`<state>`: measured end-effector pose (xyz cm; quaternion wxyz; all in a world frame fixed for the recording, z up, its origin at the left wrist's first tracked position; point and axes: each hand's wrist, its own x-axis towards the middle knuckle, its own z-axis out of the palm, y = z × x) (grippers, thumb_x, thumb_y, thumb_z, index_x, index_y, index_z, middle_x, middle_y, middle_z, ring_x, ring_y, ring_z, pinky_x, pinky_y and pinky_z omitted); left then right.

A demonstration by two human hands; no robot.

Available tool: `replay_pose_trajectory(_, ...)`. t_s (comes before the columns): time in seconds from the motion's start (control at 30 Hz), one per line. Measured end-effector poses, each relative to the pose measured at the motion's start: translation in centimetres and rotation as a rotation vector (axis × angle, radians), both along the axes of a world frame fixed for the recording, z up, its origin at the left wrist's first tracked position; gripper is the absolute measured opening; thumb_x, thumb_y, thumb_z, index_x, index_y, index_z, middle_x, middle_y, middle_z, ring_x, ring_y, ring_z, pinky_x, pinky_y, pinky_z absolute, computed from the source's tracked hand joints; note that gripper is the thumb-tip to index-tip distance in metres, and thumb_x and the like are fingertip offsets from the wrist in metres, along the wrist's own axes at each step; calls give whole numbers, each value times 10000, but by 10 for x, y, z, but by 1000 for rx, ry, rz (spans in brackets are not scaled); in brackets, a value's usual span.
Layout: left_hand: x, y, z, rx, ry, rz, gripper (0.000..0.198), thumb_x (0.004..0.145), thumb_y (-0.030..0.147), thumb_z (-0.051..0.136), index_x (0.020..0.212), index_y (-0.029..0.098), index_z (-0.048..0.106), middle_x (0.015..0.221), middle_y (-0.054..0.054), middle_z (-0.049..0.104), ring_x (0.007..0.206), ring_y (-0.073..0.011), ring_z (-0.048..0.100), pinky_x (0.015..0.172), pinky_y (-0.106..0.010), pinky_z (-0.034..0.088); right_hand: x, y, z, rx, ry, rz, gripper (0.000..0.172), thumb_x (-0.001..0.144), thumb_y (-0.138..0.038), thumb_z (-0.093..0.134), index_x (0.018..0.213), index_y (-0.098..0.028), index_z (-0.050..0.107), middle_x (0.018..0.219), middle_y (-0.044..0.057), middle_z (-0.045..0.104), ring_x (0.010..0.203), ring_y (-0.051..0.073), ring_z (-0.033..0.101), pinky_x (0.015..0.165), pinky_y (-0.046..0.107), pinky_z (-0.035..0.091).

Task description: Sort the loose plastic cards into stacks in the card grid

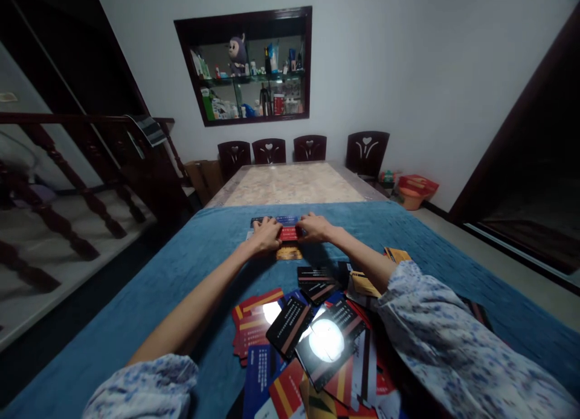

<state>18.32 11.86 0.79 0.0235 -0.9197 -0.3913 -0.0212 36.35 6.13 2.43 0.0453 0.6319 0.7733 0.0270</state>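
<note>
A red card lies between my two hands at the far part of the blue cloth. My left hand has its curled fingers at the card's left end. At its right end, my right hand grips with fingers bent and thumb close in. Behind it show a blue card and a dark card partly under my left fingers. A gold card lies just in front. Nearer to me spreads a loose pile of cards, with a black card and several red cards among them.
A blue cloth covers the near table; the bare patterned tabletop extends beyond. Yellow cards lie by my right forearm. Dark chairs line the far end. A railing stands left, and a red bag sits right.
</note>
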Motion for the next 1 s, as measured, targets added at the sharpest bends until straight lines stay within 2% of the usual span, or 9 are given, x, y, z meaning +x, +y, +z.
replay_pose_trajectory(0.3, 8, 17, -10, -35, 45, 19, 230, 782, 235, 594, 1005, 203, 641, 1169, -149, 596, 1185, -368, 443, 940, -575, 380, -4, 14, -1, -77, -10, -46, 359, 840, -354, 617, 1163, -216, 689, 1281, 162, 616, 1205, 345, 525, 865, 442, 509)
replay_pose_trajectory(0.6, 13, 23, -12, -58, 102, 55, 221, 802, 235, 575, 1006, 191, 646, 1195, -166, 606, 1218, -380, 453, 963, -604, 378, -8, 19, -2, -109, -6, -63, 328, 818, -309, 601, 1115, -222, 709, 1261, 152, 638, 1218, 346, 532, 901, 467, 507)
replay_pose_trajectory(0.77, 18, 25, -8, -102, 187, 89, 263, 792, 256, 586, 1035, 171, 638, 1289, -177, 554, 1278, -376, 418, 1015, -615, 358, -8, 25, -2, -137, -6, -68, 338, 782, -276, 612, 1095, -200, 714, 1250, 153, 648, 1231, 353, 527, 915, 473, 511)
replay_pose_trajectory(1.0, 24, 26, -8, -91, 234, 87, 376, 719, 172, 579, 1092, 155, 624, 1324, -201, 536, 1282, -381, 415, 1037, -641, 332, -10, 36, -5, -158, -15, -52, 314, 741, -289, 662, 1031, -192, 732, 1261, 145, 654, 1268, 358, 497, 966, 478, 486)
